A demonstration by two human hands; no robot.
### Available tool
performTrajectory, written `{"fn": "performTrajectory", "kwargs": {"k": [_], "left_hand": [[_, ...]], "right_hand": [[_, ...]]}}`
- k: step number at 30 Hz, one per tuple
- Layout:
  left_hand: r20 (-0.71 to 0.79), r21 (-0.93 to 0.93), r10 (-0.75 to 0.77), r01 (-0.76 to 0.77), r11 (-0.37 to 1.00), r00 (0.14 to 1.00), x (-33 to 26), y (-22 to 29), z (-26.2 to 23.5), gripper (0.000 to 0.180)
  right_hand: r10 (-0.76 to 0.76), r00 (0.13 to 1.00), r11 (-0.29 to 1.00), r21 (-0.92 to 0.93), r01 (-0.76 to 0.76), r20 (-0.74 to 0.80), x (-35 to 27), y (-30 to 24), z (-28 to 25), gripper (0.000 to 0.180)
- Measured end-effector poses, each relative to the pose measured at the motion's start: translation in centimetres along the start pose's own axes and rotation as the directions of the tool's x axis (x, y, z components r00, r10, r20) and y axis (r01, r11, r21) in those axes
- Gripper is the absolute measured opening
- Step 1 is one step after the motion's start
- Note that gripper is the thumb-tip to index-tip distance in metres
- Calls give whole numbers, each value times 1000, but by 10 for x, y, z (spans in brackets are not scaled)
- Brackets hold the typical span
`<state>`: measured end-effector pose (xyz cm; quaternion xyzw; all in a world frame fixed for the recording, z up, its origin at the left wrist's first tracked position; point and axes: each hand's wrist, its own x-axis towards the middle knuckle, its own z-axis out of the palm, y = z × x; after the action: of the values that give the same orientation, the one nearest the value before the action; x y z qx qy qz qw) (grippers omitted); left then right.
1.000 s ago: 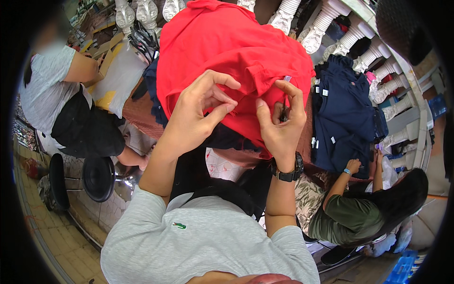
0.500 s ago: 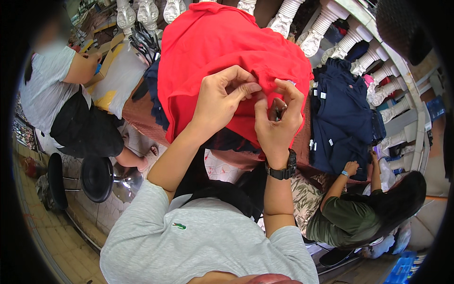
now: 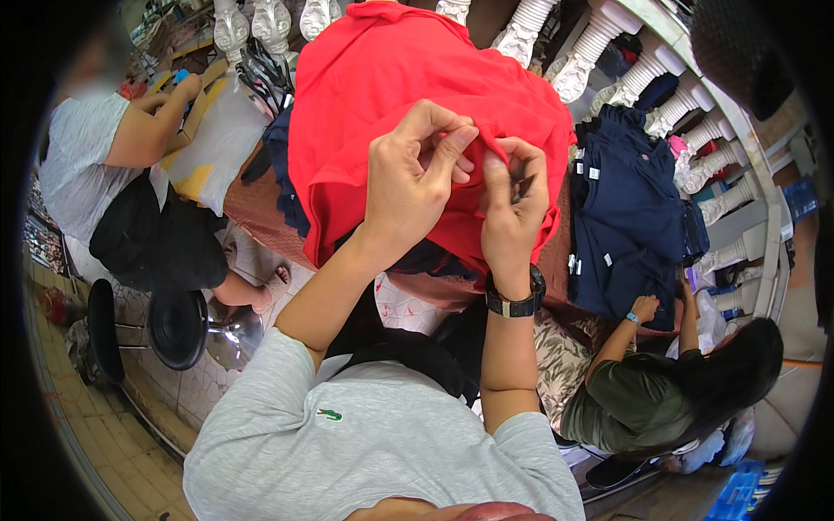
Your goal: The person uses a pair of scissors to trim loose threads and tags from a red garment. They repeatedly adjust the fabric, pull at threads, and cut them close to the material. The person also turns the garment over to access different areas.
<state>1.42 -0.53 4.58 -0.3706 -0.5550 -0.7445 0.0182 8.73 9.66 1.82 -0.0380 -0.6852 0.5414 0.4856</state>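
Observation:
A red garment (image 3: 391, 95) lies spread over the work surface in front of me. My left hand (image 3: 417, 178) pinches a fold of its fabric near the hem. My right hand (image 3: 512, 208), with a black watch at the wrist, grips the same edge of the red garment and holds a small dark tool against it; I cannot tell what kind. Both hands meet close together over the cloth.
A stack of dark navy garments (image 3: 625, 217) lies to the right. A seated person in green (image 3: 643, 399) reaches toward the navy garments. Another person in grey (image 3: 95, 165) sits at the left beside a black stool (image 3: 178, 330). White balusters (image 3: 608, 43) line the far edge.
My hands have drawn closer together on the red garment's edge, the left fingers now pinching the fold next to the right hand.

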Motion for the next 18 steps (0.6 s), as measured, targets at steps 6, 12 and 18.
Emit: {"fn": "performTrajectory", "kwargs": {"k": [6, 12, 18], "left_hand": [[31, 248, 30, -37, 968, 999, 5, 16, 2, 11], [-27, 138, 247, -241, 961, 969, 9, 2, 14, 9], [111, -3, 215, -216, 976, 970, 12, -9, 17, 8]], "right_hand": [[-279, 960, 875, -408, 259, 10, 2, -8, -3, 9], [180, 982, 926, 325, -190, 60, 1, -18, -19, 13], [205, 977, 966, 170, -193, -59, 5, -14, -21, 13]]}}
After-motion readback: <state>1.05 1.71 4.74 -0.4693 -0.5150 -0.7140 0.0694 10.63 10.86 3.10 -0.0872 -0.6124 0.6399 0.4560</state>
